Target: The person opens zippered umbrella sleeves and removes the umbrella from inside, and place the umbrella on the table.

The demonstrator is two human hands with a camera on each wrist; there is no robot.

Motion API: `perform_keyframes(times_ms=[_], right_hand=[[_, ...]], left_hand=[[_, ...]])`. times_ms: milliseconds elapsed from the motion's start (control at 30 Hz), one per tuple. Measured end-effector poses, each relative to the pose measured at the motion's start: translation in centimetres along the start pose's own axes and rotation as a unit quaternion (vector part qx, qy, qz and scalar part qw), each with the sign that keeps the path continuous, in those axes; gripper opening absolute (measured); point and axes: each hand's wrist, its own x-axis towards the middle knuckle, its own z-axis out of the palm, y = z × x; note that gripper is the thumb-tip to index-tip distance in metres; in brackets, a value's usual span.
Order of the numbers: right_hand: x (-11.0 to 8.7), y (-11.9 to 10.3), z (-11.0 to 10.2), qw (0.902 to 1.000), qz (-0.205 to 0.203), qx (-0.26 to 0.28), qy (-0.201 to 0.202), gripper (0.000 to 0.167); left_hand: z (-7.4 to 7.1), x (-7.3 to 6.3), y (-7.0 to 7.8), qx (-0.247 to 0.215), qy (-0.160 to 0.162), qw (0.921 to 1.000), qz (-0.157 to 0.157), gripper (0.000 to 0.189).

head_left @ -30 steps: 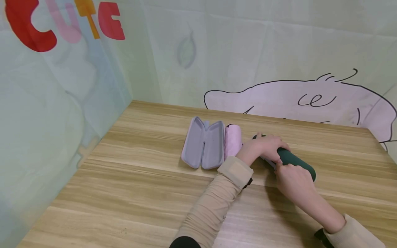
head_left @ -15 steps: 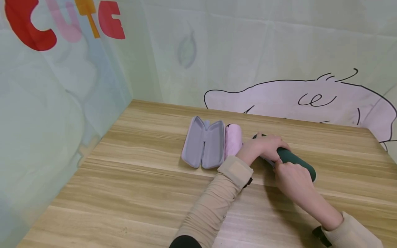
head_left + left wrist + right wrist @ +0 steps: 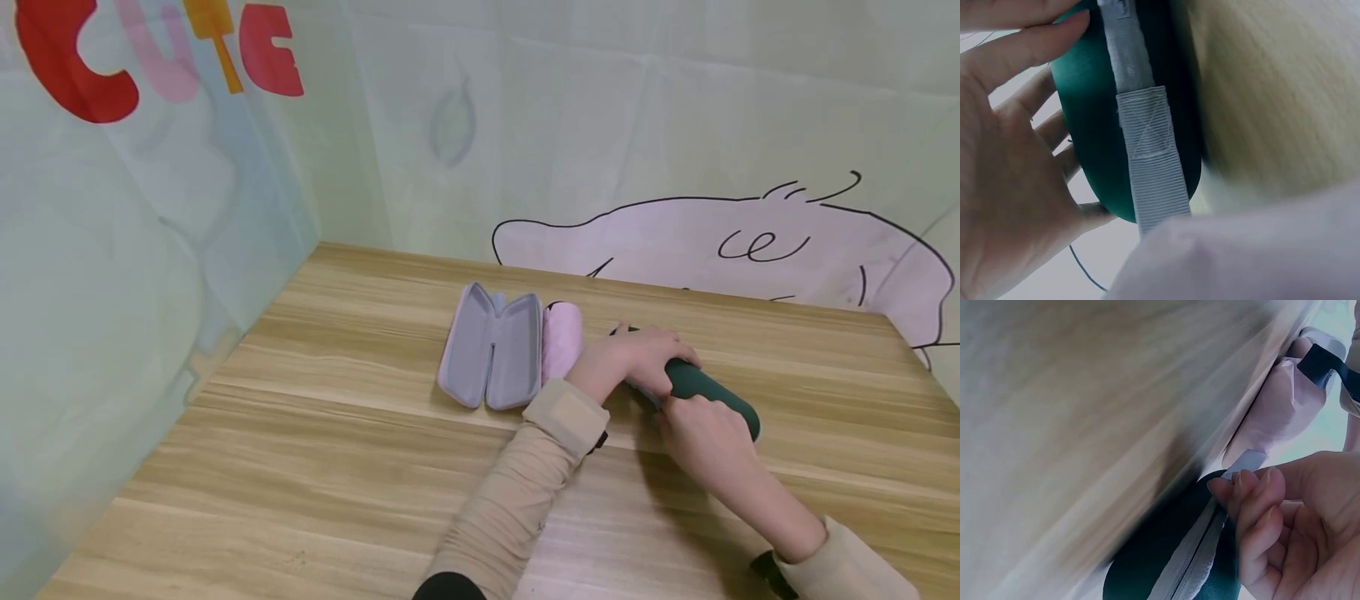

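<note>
A dark green zip case (image 3: pixel 712 388) lies slantwise on the table, partly covered by both hands. My left hand (image 3: pixel 641 358) reaches over its far end and grips it, the fingers curved round its side in the left wrist view. A grey ribbed strap (image 3: pixel 1155 181) runs along the case there. My right hand (image 3: pixel 708 437) is at its near side, close to the left fingers. In the right wrist view, the right fingertips pinch a small pale tab (image 3: pixel 1249 461) at the end of the grey zip (image 3: pixel 1190 556). The zip's far stretch is hidden.
Left of the hands, a lilac-grey hinged case (image 3: pixel 463 354) lies open on the wooden table (image 3: pixel 300 467). Against its right side sits a pink rounded pouch (image 3: pixel 562 340), close to the left forearm. Printed fabric walls (image 3: pixel 562 125) stand along the table's back and left edges.
</note>
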Motion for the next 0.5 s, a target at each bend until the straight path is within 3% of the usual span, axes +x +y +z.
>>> perform_keyframes(times_ms=[267,500], right_hand=[[-0.31,0.30,-0.44,0.9996,0.023,0.012,0.008,0.038],[-0.51,0.85,-0.94,0.9982,0.047,0.028,0.023,0.038]], left_hand=[[0.51,0.08,0.28,0.022,0.009,0.9996,-0.012,0.058],[0.76,-0.15,0.79,0.054,0.014,0.9982,-0.020,0.062]])
